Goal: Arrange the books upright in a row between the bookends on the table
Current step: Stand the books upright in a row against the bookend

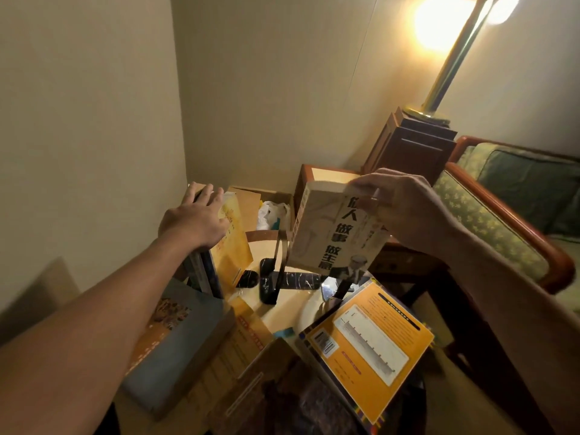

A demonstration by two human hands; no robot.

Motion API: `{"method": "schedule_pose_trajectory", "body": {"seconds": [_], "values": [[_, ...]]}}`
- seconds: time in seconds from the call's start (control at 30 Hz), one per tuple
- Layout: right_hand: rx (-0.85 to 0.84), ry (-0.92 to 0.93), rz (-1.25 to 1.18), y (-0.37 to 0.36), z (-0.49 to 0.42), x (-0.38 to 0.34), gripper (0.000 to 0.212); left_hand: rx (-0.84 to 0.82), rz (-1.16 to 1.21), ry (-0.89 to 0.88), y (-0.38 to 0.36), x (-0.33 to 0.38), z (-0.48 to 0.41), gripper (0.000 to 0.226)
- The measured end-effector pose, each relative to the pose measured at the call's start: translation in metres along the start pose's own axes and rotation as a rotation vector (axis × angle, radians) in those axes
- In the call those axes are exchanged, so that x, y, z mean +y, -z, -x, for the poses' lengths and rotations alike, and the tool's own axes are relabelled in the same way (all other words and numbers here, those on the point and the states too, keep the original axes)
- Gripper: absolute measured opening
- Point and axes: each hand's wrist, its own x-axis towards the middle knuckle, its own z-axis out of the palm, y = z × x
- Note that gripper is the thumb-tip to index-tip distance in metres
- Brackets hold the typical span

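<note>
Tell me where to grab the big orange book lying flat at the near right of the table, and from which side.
Grip the orange book by its right-hand edge, coming in from the right. It lies flat, back cover up, and that edge seems to jut past the table rim, which would leave room for fingers underneath. Its left side is crowded by another flat book.

The left hand and right hand are bare, with forearms unsleeved.
</note>
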Motion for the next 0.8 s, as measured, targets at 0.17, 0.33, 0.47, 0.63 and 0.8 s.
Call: {"method": "schedule_pose_trajectory", "body": {"seconds": [0.17, 0.33, 0.47, 0.63, 0.8], "values": [[-0.146, -0.023, -0.053, 0.031, 0.039, 0.015, 0.025, 0.004, 0.022, -0.008, -0.002, -0.003, -0.004, 0.066], [-0.225, -0.127, -0.204, 0.017, 0.083, 0.037, 0.028, 0.056, -0.004, -0.083, 0.000, -0.005, 0.000, 0.070], [-0.144, -0.143, -0.246, 0.010, 0.097, 0.046, 0.029, 0.254, -0.035, -0.195, 0.001, 0.004, 0.019, 0.065], [-0.125, -0.109, -0.258, 0.007, 0.099, 0.045, 0.028, 0.259, -0.116, -0.205, 0.001, 0.020, 0.033, 0.066], [-0.103, -0.102, -0.259, 0.005, 0.102, 0.044, 0.029, 0.276, -0.171, -0.199, 0.001, 0.029, 0.045, 0.067]]}}
